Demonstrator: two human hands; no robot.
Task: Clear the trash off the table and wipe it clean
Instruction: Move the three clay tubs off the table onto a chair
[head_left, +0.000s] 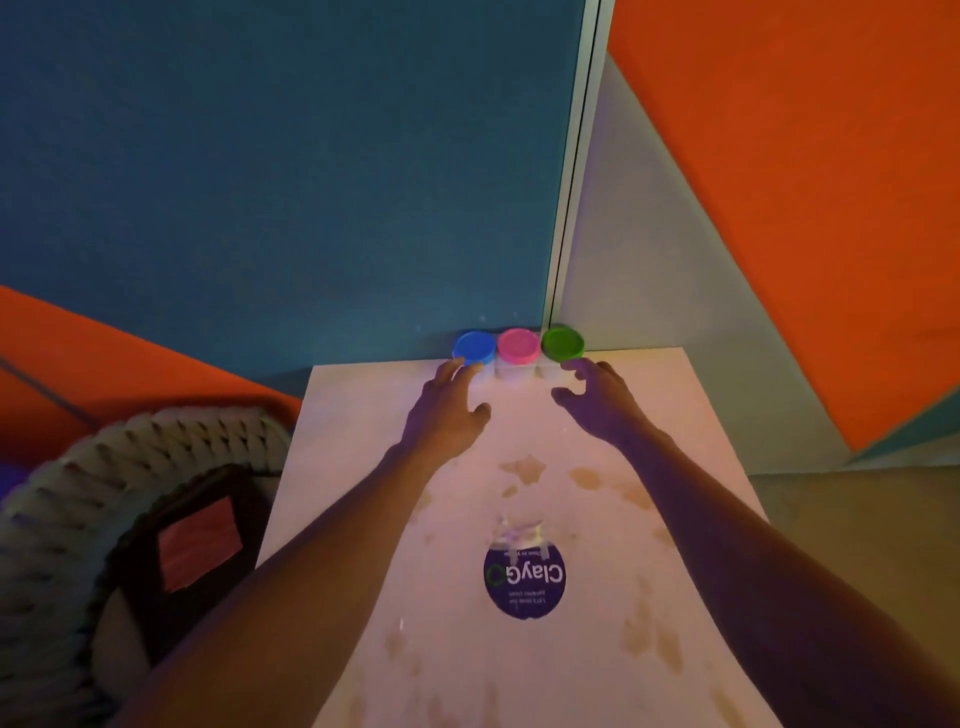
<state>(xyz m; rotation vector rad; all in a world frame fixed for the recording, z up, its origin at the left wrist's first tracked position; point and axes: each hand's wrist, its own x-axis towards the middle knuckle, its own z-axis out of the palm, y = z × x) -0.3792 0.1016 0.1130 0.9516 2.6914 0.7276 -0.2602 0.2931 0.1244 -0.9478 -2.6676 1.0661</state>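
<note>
Two hands out over a stained worktop (691, 415), nothing lifted yet. Brown stains (524, 470) are spread across the middle and near end, so by my read no wiping has been done. No cloth in view.

Woven basket (104, 519) sits off the worktop's left edge, with a dark item with a reddish patch (200, 540) inside; can't tell what it is. Likely the trash destination, but that's a guess.

Clear bottle (523, 566) with a purple "ClayGo" label lies on its side near the middle of the worktop, among the stains, between the forearms. Untouched.

Left hand (447, 410): grip slack, fingers spread and extended, tips at or just under the blue tub (474, 348); contact unclear. Right hand (597, 397): fingers loosely curled, holding nothing, just below the green tub (562, 343).

Three small lidded tubs, blue, pink (518, 345) and green, stand in a row touching each other at the far edge against the wall.

Progress: near the start. Left to do: tubs off, bottle off, then wipe the stains.
</note>
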